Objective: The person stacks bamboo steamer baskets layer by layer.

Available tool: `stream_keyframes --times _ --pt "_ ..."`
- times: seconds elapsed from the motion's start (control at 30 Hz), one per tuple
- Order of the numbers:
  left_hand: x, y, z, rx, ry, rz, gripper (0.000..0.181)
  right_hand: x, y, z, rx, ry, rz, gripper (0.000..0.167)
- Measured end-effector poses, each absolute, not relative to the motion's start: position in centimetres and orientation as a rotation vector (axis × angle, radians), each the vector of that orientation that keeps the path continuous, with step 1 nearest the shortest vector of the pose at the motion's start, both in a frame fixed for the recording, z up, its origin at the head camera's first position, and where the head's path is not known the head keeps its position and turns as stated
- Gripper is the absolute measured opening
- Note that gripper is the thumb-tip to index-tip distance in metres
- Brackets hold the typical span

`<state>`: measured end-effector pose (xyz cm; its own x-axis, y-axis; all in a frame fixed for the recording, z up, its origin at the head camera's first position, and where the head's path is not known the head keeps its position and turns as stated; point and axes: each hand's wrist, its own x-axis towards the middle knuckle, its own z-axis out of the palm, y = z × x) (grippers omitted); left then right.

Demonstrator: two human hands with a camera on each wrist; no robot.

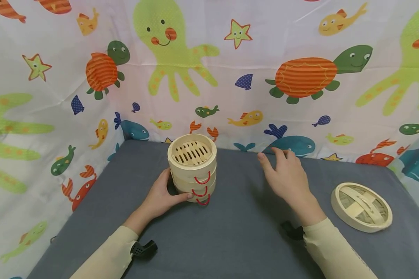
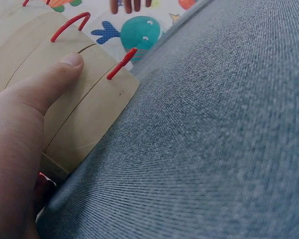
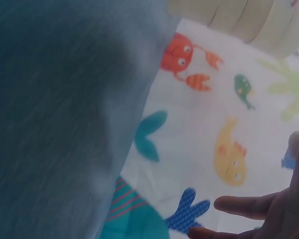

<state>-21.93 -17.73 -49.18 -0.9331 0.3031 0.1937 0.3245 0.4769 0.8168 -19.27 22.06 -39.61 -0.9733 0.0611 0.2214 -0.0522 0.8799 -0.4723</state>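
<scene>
A bamboo steamer [image 1: 193, 173] of stacked round tiers stands upright left of centre, its slatted top uncovered. Small red loops hang from its front. Low on its left side, my left hand [image 1: 157, 199] grips it, thumb across the front and the other fingers mostly hidden behind. The left wrist view shows that thumb [image 2: 52, 82] against the steamer wall [image 2: 84, 117]. My right hand [image 1: 287, 176] hovers above the table right of the steamer, holding nothing, its fingers spread and slightly bent. In the right wrist view, its fingers [image 3: 246, 205] appear at the lower right, apart from the steamer [image 3: 246, 20].
A round woven bamboo lid [image 1: 361, 207] with a strap handle lies at the right of the grey table [image 1: 223, 240]. Behind and to the left hangs a white curtain [image 1: 209, 116] printed with sea animals. A black strap device [image 1: 144, 248] sits at the left wrist.
</scene>
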Motion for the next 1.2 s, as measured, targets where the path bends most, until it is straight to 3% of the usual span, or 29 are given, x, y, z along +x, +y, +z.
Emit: stream_keyframes --times 1.2 --pt "-21.9 -17.7 -49.2 -0.597 -2.668 -1.488 0.116 -13.9 32.4 -42.6 -0.293 -2.888 0.41 0.106"
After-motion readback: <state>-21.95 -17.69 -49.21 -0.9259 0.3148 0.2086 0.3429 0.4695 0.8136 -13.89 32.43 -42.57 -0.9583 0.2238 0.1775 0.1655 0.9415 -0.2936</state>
